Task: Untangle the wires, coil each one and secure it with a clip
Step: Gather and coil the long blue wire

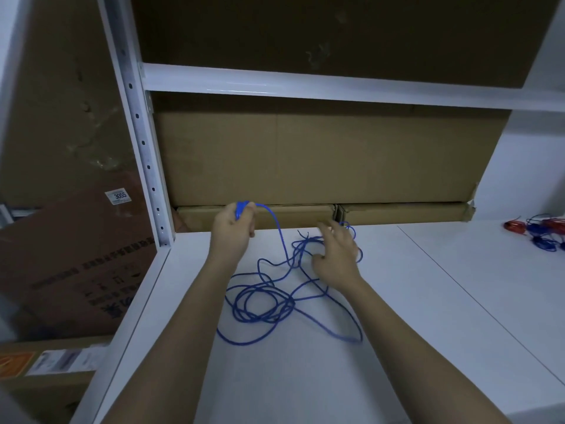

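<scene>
A blue wire (269, 304) lies in loose, overlapping loops on the white shelf (397, 316) of a metal rack, and everything else is placed here against that tangle. At its far-left edge the left hand (234, 229) is raised off the shelf with its fingers curled round a small bunch of the wire, from which one strand arcs down into the heap. The right hand (336, 255) sits over the far-right part of the tangle, fingers spread and relaxed, resting among or just above the strands; whether it actually touches them cannot be told. Beyond the wire, along the back of the shelf, two long flat cardboard boxes (305, 214) lie end to end, both closed so their contents do not show, and a large cardboard sheet (321, 157) stands on top of them against the back. Well to the right of the tangle, near the shelf's far-right edge, a separate heap of red and blue wires (542, 231) lies on the surface. To the left of the tangle, past the rack's perforated white upright (143, 142), a brown carton (76, 255) with a white label reading 3055 leans at an angle, closed as well.
</scene>
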Motion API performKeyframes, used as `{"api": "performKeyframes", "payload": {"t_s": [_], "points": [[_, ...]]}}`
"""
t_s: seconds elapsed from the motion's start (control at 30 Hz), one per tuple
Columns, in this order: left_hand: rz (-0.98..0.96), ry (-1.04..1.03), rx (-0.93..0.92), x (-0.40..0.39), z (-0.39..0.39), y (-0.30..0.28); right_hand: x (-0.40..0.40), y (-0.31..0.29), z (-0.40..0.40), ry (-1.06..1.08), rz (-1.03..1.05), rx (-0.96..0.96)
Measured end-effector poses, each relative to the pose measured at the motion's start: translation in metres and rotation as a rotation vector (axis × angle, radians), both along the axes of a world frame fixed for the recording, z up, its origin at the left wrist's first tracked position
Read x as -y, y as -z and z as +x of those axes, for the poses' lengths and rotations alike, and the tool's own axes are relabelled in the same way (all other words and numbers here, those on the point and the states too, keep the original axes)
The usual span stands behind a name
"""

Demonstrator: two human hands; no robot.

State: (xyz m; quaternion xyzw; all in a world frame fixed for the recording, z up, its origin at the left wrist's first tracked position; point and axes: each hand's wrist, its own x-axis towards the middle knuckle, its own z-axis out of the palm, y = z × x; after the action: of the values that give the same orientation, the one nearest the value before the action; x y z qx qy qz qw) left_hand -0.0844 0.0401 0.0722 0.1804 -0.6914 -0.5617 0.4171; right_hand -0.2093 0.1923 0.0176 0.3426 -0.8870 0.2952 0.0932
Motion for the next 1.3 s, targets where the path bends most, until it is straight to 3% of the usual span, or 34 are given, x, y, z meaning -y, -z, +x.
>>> {"api": "performKeyframes", "payload": {"t_s": [0.1, 0.23, 0.3, 0.4, 0.57, 0.7, 0.83, 0.93, 1.07, 1.17, 1.3], "points": [[-0.031, 0.124, 0.065, -0.008, 0.002, -0.004, 0.018, -0.007, 0.013, -0.349, 0.0, 0.041], [0.19, 0.344, 0.11, -0.013, 0.012, -0.019, 0.026, -0.008, 0.027, -0.407, -0.196, 0.386], [0.37, 0.518, 0.108, -0.014, 0.021, -0.025, 0.027, -0.005, 0.025, -0.341, -0.238, 0.342], [0.506, 0.665, 0.076, -0.018, 0.027, -0.027, 0.028, -0.009, 0.027, -0.338, 0.014, 0.163], [0.702, 0.563, -0.264, -0.017, 0.011, -0.016, 0.028, -0.007, 0.046, -0.428, 0.326, -0.023], [0.353, 0.262, -0.282, -0.007, -0.005, 0.002, 0.017, 0.006, 0.052, -0.506, 0.303, -0.177], [-0.173, 0.063, -0.031, -0.011, -0.009, 0.026, 0.014, 0.008, 0.052, -0.613, 0.145, -0.347], [-0.537, 0.08, 0.265, -0.006, -0.006, 0.04, 0.009, 0.004, 0.043, -0.569, -0.013, -0.364], [-0.6, 0.257, 0.627, -0.008, 0.004, 0.034, 0.004, 0.0, 0.021, -0.449, -0.207, -0.338], [-0.536, 0.369, 0.624, -0.014, 0.006, 0.029, 0.004, 0.003, 0.012, -0.439, -0.18, -0.368], [-0.418, 0.332, 0.553, -0.009, 0.008, 0.03, 0.002, 0.008, 0.009, -0.363, -0.181, -0.456]]}}
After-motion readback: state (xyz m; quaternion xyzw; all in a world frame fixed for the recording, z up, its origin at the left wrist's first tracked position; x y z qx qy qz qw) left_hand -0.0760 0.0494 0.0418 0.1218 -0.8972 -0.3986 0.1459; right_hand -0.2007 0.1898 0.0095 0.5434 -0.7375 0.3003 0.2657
